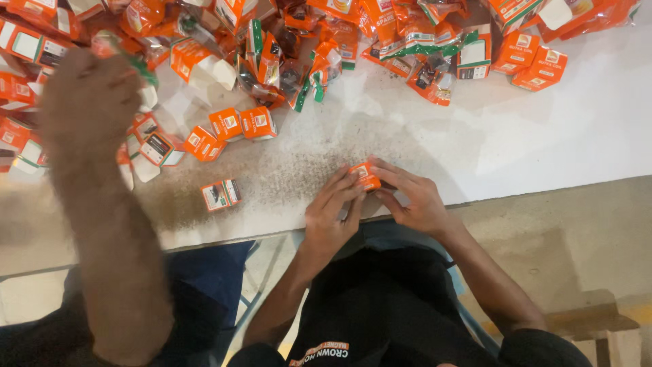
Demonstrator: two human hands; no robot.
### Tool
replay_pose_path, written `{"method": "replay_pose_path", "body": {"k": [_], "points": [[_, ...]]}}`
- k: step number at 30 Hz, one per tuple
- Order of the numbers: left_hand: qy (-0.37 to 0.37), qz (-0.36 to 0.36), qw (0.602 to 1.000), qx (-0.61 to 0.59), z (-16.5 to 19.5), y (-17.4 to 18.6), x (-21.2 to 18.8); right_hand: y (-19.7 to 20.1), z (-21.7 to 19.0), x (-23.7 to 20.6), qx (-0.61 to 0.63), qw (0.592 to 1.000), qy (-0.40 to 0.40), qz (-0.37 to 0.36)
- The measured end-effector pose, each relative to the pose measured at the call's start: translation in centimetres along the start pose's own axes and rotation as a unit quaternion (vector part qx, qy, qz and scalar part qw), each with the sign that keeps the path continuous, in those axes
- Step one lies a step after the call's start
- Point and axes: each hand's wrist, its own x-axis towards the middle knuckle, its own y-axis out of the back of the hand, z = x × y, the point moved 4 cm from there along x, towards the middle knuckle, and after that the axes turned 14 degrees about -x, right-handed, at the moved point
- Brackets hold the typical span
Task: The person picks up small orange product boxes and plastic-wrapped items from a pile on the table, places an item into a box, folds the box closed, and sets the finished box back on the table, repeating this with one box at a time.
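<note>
My left hand (329, 212) and my right hand (415, 198) meet at the near edge of the white table (530, 136). Both are closed around one small orange box (365, 177), with fingertips on its sides and top. The box sits just above the table surface, and my fingers partly cover it. A similar orange-and-white box (221, 195) lies alone on the table to the left of my left hand.
A heap of orange boxes and torn wrappers (305, 47) runs along the far side of the table. A few loose boxes (234, 126) lie in front of it. A co-worker's forearm (115, 245) rises at the left, with the hand (88, 95) in the pile.
</note>
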Motion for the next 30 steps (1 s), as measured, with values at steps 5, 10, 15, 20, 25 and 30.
{"method": "replay_pose_path", "body": {"k": [5,10,15,20,25,30], "points": [[-0.02,-0.036,0.999,0.006,0.2,0.3,-0.3,-0.6,0.0,-0.7,-0.048,0.997,0.024,0.047],[-0.015,-0.08,0.996,0.03,-0.7,1.0,0.2,-0.7,-0.6,-0.7,-0.058,0.996,0.054,0.042],[-0.076,-0.117,0.987,0.077,-1.5,1.1,0.1,-0.1,-1.5,-0.2,-0.12,0.99,0.074,-0.014],[-0.068,-0.129,0.98,0.136,-0.6,2.9,1.2,0.5,-1.2,0.6,-0.13,0.987,0.092,-0.025],[-0.037,0.022,0.915,0.402,1.7,8.3,5.1,5.6,3.7,5.4,-0.302,0.942,0.032,0.142],[-0.138,-0.075,0.947,0.279,3.0,1.3,10.4,6.1,6.7,12.2,-0.416,0.883,0.047,0.213]]}}
